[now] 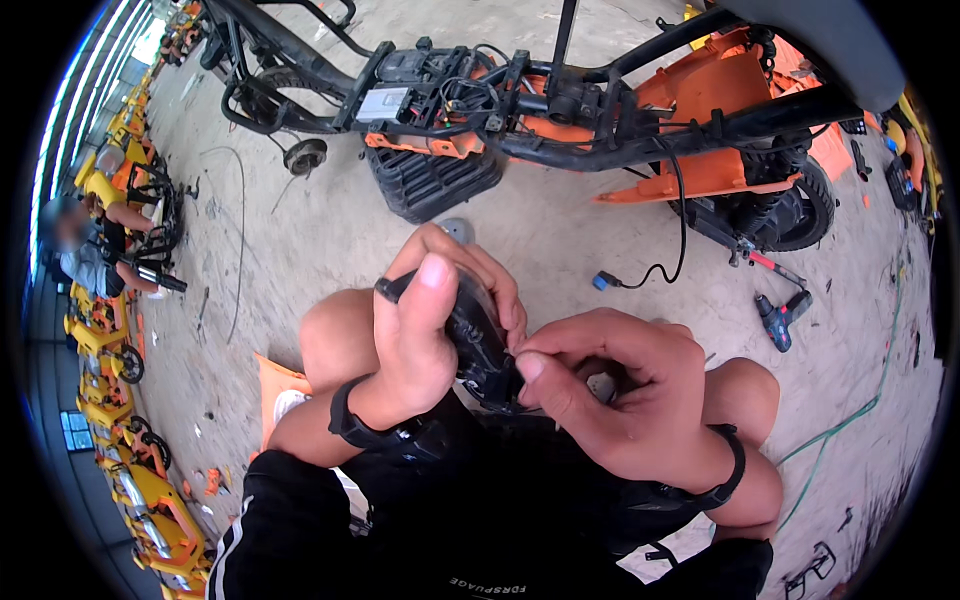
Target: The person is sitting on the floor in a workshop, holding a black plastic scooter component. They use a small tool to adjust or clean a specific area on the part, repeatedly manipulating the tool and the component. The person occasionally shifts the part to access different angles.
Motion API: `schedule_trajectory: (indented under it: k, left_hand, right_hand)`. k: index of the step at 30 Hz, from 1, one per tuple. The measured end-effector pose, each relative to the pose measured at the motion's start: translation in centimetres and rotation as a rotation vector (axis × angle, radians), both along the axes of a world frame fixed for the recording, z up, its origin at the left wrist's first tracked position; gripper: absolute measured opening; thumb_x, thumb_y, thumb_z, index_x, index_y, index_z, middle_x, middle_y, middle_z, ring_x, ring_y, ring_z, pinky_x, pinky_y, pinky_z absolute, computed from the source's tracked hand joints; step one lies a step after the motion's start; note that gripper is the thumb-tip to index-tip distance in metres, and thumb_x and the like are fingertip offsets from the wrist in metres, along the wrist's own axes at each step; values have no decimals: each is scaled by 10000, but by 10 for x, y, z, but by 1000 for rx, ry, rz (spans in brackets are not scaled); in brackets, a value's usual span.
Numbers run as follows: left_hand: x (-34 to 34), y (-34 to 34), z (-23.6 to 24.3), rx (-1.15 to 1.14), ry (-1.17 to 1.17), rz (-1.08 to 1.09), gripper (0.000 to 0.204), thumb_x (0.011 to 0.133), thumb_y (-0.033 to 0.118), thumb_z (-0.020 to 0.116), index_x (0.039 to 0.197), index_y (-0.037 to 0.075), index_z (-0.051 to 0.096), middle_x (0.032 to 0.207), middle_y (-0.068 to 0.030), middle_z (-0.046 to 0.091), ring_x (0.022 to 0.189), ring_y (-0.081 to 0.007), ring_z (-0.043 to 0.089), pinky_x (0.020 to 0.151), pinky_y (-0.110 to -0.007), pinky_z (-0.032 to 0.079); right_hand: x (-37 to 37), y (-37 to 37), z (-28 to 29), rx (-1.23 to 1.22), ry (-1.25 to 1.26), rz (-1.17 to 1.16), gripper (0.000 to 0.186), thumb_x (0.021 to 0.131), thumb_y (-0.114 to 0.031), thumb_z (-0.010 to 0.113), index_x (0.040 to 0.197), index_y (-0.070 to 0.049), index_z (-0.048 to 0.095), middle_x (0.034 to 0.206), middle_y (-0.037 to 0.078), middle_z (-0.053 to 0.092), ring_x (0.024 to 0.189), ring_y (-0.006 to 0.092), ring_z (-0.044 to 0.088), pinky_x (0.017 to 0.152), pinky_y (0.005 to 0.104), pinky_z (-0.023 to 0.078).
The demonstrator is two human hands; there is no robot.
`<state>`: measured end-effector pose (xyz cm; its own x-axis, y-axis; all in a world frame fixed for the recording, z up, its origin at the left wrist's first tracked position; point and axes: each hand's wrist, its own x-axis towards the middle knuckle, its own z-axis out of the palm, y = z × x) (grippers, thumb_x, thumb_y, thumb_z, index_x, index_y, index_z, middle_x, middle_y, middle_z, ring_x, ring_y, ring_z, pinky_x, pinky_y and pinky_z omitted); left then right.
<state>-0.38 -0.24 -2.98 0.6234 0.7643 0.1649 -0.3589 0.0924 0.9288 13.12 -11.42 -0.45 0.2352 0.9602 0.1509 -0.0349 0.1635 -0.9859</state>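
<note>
Just above my lap, my left hand (415,335) is wrapped round a black rounded plastic part (476,330). Its thumb points up along the near side, and its fingers curl over the far edge. My right hand (625,395) is closed in a pinch, thumb against forefinger, at the right edge of that part. Whatever sits between those fingertips is too small to make out. Behind the curled fingers of the right hand, a small pale spot shows that I cannot identify.
A stripped scooter frame (560,135) with orange panels stands ahead, a black ribbed crate (430,180) beneath it. A cable with a blue connector (605,281) hangs down. On the floor at right lie a cordless drill (780,318) and green hose (835,432). Yellow scooters and another person (90,255) are at left.
</note>
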Motion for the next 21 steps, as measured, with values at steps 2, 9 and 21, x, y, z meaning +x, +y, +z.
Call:
schedule_trajectory:
  k: [2,9,21]
  left_hand:
    - [-1,0,0,-25,29,-36,420,1021,412,411,870,21,397,704,-203,576,574,-199,563,540,-318,491]
    - [-3,1,3,-20,48,-25,392,1016,395,442,864,35,414,724,-187,600,639,-174,569,623,-298,491]
    - [-5,-2,1,81,104,75,348,1005,342,502,883,22,437,733,-153,624,648,-135,557,611,-273,470]
  right_hand:
    - [-1,-1,-4,60,-130,-54,68,861,30,679,923,56,673,813,104,711,657,136,697,546,212,528]
    - [-7,6,-3,98,-285,-71,80,837,34,696,915,36,682,762,86,716,643,136,703,560,217,532]
    - [-15,9,-5,208,-518,-163,100,804,16,726,890,-2,679,668,87,663,530,167,639,480,250,474]
